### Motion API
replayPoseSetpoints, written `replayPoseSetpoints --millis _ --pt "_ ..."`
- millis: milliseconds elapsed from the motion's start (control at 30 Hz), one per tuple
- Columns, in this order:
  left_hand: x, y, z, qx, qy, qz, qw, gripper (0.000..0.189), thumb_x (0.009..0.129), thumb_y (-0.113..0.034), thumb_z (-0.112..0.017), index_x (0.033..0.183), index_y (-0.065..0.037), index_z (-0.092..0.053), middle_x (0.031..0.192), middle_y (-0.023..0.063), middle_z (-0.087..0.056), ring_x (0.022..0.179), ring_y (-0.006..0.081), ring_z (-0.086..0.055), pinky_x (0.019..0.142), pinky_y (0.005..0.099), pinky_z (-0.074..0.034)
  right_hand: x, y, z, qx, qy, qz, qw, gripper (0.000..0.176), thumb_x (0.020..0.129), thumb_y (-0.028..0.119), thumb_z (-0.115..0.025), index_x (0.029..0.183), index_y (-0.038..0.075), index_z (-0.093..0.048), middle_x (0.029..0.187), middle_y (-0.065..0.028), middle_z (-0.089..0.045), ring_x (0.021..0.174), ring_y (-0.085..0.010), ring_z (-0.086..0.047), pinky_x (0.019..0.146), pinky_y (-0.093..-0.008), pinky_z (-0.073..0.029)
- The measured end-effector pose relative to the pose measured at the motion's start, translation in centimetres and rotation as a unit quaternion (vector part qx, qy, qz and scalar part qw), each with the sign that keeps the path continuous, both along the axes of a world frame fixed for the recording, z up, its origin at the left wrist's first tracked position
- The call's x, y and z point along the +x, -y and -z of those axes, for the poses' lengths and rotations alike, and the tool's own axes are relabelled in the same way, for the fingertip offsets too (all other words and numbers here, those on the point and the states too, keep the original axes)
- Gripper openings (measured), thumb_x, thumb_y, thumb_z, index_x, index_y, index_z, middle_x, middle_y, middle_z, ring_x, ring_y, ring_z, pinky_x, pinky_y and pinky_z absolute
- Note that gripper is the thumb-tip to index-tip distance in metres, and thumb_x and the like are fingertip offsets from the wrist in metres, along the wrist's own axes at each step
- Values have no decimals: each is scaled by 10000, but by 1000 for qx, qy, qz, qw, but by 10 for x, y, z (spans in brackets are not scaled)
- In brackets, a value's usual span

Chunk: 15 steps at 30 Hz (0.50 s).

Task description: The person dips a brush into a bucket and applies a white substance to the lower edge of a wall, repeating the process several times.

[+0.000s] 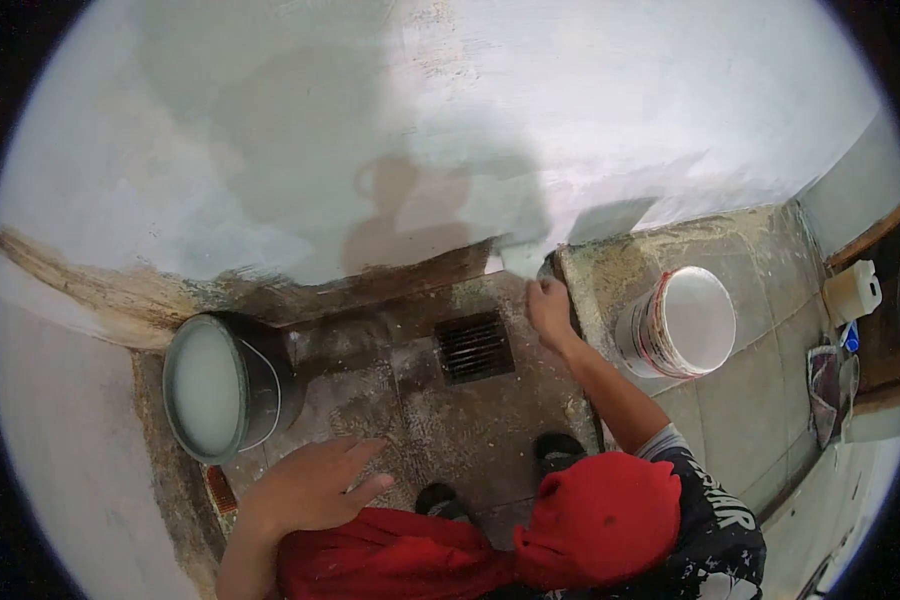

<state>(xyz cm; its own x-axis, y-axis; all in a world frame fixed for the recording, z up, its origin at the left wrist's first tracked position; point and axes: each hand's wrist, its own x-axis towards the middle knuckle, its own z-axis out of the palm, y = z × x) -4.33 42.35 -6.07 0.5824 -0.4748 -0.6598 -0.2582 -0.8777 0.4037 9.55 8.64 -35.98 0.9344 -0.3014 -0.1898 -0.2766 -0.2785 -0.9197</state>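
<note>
My right hand (550, 312) is closed around what looks like a wide putty knife (528, 260), its pale blade at the foot of the wall. The handle is mostly hidden in my fingers. The wall (310, 200) is coated in patchy white and grey-green, and my shadow falls on it. Low at the left, my left hand (320, 483) is open, fingers stretched out and holding nothing, just above red clothing (390, 555). Closest to it is a dark bucket (260, 385) with a wire handle, filled with cloudy whitish liquid (207, 390).
A floor drain grate (474, 348) lies below the wall. On a raised ledge (760, 260) at the right stands a white bucket (695, 322). Beyond it are a cream jug (852, 292) and a blue object (850, 336). An orange-brown brush-like object (220, 490) lies by the dark bucket.
</note>
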Motion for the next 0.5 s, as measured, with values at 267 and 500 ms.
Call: replayPoseSetpoints --millis 267,500 --pt "5 4 -6 10 -17 -6 1000 584 1016 -459 -492 1396 -16 -485 1262 278 -600 1185 428 -575 1015 474 -462 -1 3 36 53 112 18 992 238 1003 227 -534 903 19 -589 677 -31 -549 521 -120 -490 455 -287 -372" --pt "1 5 -8 14 -1 -11 1000 551 1016 -433 -503 1396 -35 -491 1257 274 -602 1175 429 -579 1001 479 -467 -18 12 0 113 -188 4 976 299 974 298 -528 917 14 -601 609 -40 -527 503 -141 -507 412 -301 -353"
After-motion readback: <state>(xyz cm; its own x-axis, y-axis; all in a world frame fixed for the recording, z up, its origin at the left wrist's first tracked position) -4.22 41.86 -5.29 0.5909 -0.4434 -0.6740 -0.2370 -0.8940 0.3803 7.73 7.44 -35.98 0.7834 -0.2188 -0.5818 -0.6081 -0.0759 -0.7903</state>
